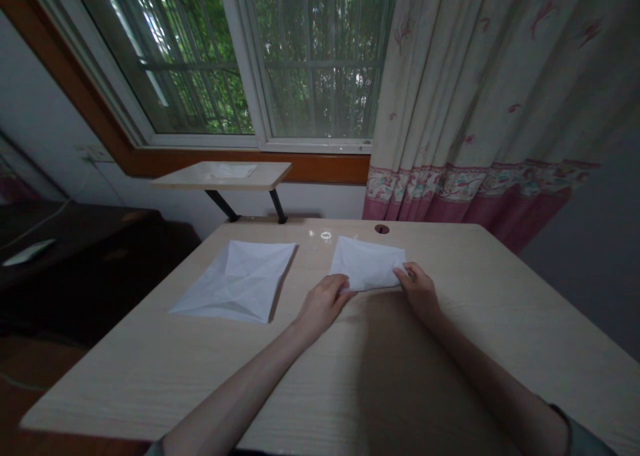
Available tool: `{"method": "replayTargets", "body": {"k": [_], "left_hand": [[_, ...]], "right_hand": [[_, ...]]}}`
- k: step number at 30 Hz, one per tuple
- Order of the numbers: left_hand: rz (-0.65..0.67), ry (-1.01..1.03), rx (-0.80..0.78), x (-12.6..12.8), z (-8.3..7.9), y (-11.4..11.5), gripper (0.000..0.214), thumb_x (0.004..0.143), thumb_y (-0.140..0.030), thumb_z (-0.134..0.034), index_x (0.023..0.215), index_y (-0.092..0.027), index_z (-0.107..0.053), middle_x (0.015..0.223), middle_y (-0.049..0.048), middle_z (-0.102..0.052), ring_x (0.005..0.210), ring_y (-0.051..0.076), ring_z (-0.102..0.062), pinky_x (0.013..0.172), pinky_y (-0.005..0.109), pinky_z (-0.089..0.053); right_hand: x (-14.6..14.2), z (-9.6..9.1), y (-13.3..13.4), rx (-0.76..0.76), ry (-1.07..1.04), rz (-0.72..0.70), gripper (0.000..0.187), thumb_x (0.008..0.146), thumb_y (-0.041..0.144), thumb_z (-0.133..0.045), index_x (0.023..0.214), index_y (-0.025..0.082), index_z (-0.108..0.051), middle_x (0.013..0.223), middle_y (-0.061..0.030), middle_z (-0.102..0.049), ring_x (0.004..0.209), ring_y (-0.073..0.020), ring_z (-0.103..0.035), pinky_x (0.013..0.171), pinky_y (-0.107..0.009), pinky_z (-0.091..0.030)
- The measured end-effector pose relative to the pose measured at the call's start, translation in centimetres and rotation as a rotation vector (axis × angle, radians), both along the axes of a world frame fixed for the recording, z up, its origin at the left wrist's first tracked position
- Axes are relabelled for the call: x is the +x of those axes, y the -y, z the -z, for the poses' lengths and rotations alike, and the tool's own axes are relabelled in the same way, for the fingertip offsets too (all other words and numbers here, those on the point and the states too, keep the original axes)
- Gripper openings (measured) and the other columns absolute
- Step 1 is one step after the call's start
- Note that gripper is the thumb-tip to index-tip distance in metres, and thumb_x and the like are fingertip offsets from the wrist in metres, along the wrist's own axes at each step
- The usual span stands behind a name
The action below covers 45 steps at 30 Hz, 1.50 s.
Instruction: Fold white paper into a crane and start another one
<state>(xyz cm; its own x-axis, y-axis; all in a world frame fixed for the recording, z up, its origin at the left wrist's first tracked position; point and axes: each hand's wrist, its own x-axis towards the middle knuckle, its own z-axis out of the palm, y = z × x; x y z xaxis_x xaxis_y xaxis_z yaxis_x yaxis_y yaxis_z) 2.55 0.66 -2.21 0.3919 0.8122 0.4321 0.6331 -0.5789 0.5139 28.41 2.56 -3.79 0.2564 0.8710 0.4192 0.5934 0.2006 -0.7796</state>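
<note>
A folded white sheet (373, 263), which looks like paper or thin cloth, is on the desk in front of me. My left hand (325, 299) pinches its near left corner between thumb and fingers. At its right edge, my right hand (419, 288) grips the near right corner with thumb and forefinger. The sheet's near edge runs between both hands, and its underside is hidden. Left of it lies a larger white sheet (245, 283) with crossing creases, touched by neither hand.
The pale wooden desk (300, 389) carries a small raised shelf (190, 175) at its back left, with white sheets (233, 171) on it. A round cable hole (382, 229) sits near the back edge. Behind are a barred window (320, 63) and a floral curtain (450, 109). A dark surface (90, 256) stands at left.
</note>
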Motion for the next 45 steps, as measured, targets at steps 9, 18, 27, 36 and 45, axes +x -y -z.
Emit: {"method": "replayTargets", "body": {"k": [9,18,27,36,45], "left_hand": [[0.047,0.094,-0.032,0.1,-0.2,-0.1,0.022,0.087,-0.031,-0.07,0.072,-0.018,-0.06,0.113,0.0091,-0.067,0.107,0.022,-0.063,0.096,0.035,-0.051],[0.084,0.127,-0.08,0.3,-0.8,0.2,0.019,0.092,-0.024,-0.062,0.074,-0.018,-0.057,0.103,0.0072,-0.064,0.102,0.02,-0.062,0.092,0.031,-0.05],[0.139,-0.006,-0.068,0.3,0.0,0.1,0.018,0.096,-0.022,-0.051,0.082,-0.018,-0.06,0.116,0.01,-0.059,0.108,0.021,-0.059,0.096,0.034,-0.049],[0.117,-0.051,-0.038,0.2,-0.1,0.1,0.019,0.095,-0.021,-0.053,0.078,-0.016,-0.061,0.113,0.0105,-0.06,0.105,0.022,-0.06,0.094,0.036,-0.05],[0.155,-0.156,0.064,0.3,-0.9,0.2,0.021,0.091,-0.024,-0.062,0.071,-0.017,-0.061,0.105,0.0073,-0.065,0.099,0.022,-0.06,0.099,0.043,-0.045]], "right_hand": [[1.0,0.7,-0.4,0.007,-0.024,0.128,0.042,0.08,0.062,-0.052,0.083,0.021,-0.063,0.082,-0.0075,-0.069,0.079,-0.0262,-0.062,0.076,-0.039,-0.045],[0.6,0.1,0.0,0.014,0.062,0.268,0.048,0.084,0.062,-0.043,0.085,0.02,-0.065,0.081,-0.0085,-0.067,0.08,-0.0262,-0.057,0.081,-0.04,-0.038],[-0.3,0.2,0.2,0.215,0.209,0.327,0.034,0.087,0.048,-0.047,0.098,0.02,-0.063,0.102,-0.0112,-0.062,0.1,-0.03,-0.051,0.089,-0.046,-0.032],[-1.6,-0.2,1.8,0.329,0.532,-0.11,0.017,0.093,0.026,-0.046,0.093,0.021,-0.063,0.097,-0.0075,-0.061,0.094,-0.0243,-0.055,0.083,-0.039,-0.036],[-1.6,0.3,1.4,0.271,0.586,-0.212,0.022,0.092,0.034,-0.053,0.105,0.018,-0.062,0.11,-0.0112,-0.064,0.103,-0.0265,-0.057,0.089,-0.04,-0.04]]}}
